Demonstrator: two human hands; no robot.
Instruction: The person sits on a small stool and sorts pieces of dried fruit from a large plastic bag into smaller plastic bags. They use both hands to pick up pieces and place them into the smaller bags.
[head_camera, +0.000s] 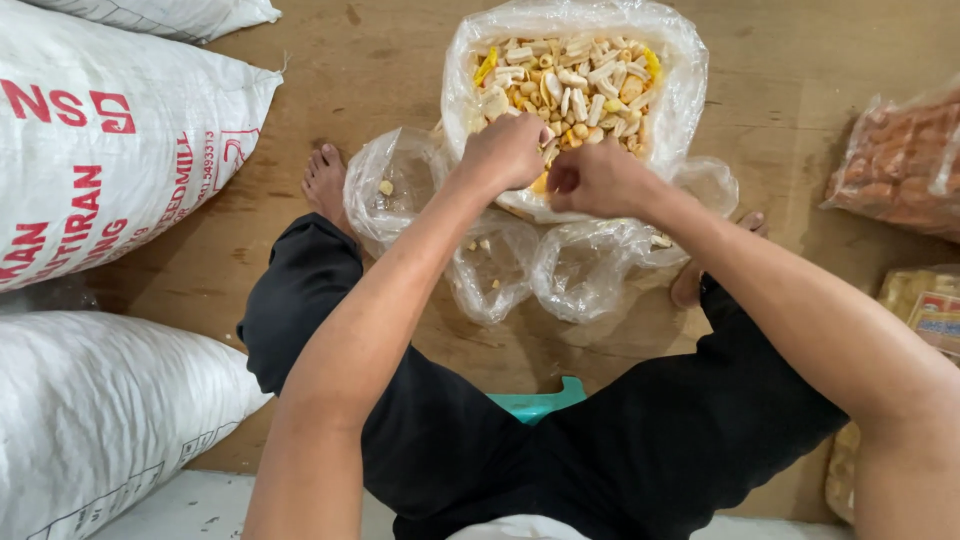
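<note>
Left hand (505, 150) and right hand (597, 180) fisted at near rim of big snack bag (680, 90), fingers curled shut; contents of grip hidden. Small clear bags (490, 275) just below knuckles. Seems scooping step; next needs an opened small bag.

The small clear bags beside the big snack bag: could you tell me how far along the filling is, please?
Little looks done: the small clear bags hold only a few pieces. In hand: left hand and right hand are closed at the rim of the big snack bag. Left: that bag is nearly full.
</note>
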